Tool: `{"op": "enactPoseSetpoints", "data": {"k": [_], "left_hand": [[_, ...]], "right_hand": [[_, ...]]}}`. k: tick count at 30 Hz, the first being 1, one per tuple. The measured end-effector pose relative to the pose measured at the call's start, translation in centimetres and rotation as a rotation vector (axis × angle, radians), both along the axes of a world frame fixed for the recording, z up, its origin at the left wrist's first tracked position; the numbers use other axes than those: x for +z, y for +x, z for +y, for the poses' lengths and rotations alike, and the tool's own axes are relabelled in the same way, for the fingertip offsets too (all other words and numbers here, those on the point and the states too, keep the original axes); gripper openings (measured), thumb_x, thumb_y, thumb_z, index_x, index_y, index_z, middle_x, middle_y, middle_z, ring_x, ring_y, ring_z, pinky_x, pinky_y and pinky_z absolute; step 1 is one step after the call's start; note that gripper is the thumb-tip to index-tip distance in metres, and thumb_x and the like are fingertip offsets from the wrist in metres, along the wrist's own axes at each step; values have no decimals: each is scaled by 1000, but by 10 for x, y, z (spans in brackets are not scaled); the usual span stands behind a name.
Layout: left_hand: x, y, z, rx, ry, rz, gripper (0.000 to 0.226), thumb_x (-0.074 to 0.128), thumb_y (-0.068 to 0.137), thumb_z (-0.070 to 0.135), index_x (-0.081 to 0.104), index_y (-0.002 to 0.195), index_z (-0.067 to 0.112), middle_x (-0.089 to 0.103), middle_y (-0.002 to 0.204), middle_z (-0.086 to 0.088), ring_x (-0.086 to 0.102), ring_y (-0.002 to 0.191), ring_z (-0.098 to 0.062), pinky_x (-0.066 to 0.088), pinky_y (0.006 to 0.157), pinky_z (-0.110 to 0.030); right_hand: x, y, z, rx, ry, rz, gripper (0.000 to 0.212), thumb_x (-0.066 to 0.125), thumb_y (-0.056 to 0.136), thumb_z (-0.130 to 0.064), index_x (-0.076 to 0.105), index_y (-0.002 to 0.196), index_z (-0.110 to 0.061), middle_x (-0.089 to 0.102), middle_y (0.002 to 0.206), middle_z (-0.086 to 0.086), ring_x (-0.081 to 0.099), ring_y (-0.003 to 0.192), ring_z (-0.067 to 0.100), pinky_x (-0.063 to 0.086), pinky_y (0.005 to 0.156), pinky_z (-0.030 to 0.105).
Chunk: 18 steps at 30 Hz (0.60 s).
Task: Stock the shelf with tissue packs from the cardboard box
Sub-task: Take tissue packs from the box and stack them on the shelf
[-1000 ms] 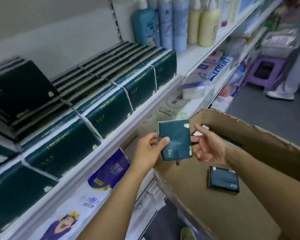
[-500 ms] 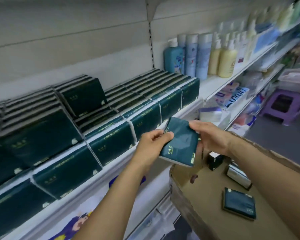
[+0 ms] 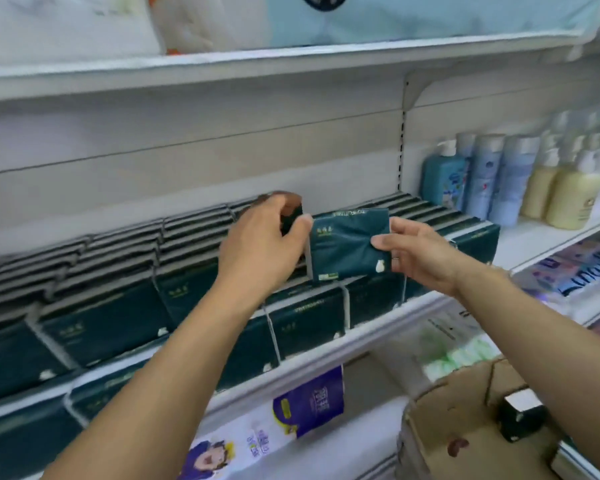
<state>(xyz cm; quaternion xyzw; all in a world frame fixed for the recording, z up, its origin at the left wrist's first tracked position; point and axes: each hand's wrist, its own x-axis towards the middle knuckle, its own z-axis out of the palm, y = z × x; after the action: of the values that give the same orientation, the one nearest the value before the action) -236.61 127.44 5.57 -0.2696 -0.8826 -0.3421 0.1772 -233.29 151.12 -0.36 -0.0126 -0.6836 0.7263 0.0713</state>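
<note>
Green pack [image 3: 347,249] pinched at both ends: my right grip [image 3: 420,254] closes thumb and fingers on its right edge, my left grip [image 3: 267,244] curls round its left edge. Pack upright, just above the rows [image 3: 125,271] on the shelf [image 3: 368,336]. Box [image 3: 440,441] at lower right, another pack [image 3: 520,415] inside.

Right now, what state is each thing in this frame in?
tissue pack, held upright over the shelf rows, not yet placed
right hand, pinches its right edge
left hand, fingers curled over a stacked pack
cardboard box, open, a loose pack inside
pump bottles, upright
</note>
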Motion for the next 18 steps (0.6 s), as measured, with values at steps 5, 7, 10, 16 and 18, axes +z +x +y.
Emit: {"op": "enactPoseSetpoints", "data": {"k": [5,7,10,16,18], "left_hand": [[31,-35,-40,170,-155,-41,32,50,96,39,53,128,35,56,130,10,52,117,-17,42,100,-32],[35,-46,-46,173,-250,-98,32,50,97,39,51,130,36,52,136,11,49,123,-16,38,100,-29],[32,-59,-46,123,-383,-169,35,48,97,43,48,132,41,45,145,8,45,128,-20,37,107,-35],[26,-65,-34,111,-620,-226,48,46,97,48,39,144,38,38,152,5,35,138,-21,27,114,-41],[26,-65,-31,123,-645,-236,50,46,97,49,38,145,36,40,150,4,34,138,-21,22,116,-44]], "right_hand": [[5,-54,-26,-124,219,41,32,74,81,-15,66,112,-13,71,108,3,65,103,22,50,92,36],[4,-74,-35,-132,228,30,23,78,78,-15,69,99,-16,71,98,0,65,96,21,51,86,36],[4,-96,-48,-136,296,20,18,76,80,-11,69,97,-11,67,91,3,61,87,19,50,86,35],[0,-124,-56,-173,412,-23,31,76,81,-17,66,109,-12,68,109,2,63,100,20,49,97,37],[-2,-128,-57,-189,414,-18,28,77,80,-14,63,104,-14,67,106,3,64,98,22,52,95,41]]}}
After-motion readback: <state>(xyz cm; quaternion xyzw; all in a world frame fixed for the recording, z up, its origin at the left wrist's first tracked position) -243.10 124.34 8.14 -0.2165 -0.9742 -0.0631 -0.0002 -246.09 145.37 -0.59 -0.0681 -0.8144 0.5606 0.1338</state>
